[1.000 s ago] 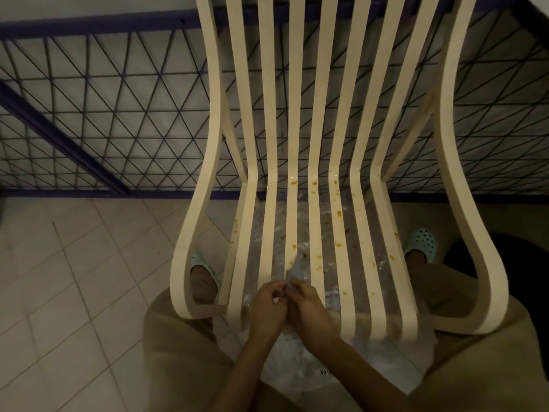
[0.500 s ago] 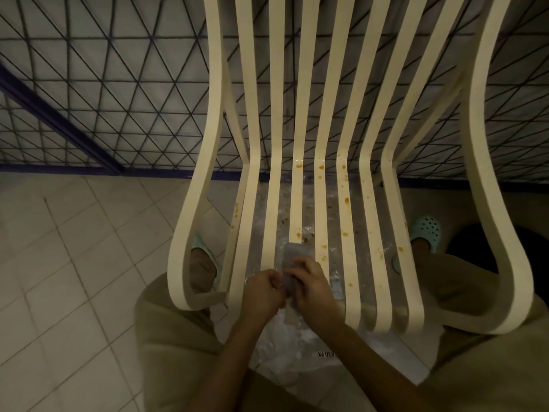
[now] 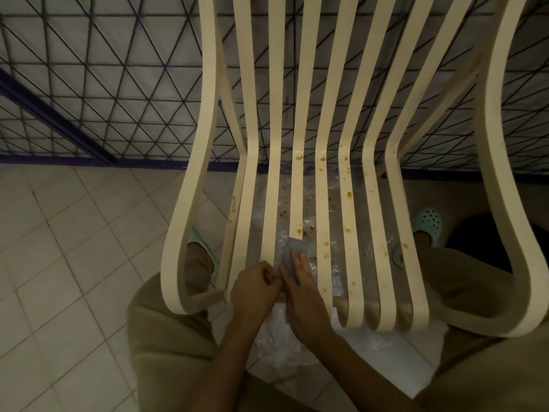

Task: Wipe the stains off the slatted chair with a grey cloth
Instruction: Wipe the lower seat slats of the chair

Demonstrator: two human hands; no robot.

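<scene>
Cloth (image 3: 292, 251), one, grey, under straight right fingers (image 3: 299, 261) on chair slat (image 3: 297, 197); left fingers (image 3: 268, 276) maybe pinching edge.

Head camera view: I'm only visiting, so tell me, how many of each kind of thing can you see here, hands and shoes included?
Slatted chair: 1
Grey cloth: 1
Hands: 2, left hand and right hand
Mint clogs: 2, left clog, partly hidden, and right clog
Plastic sheet under the chair: 1
Total: 7
</scene>
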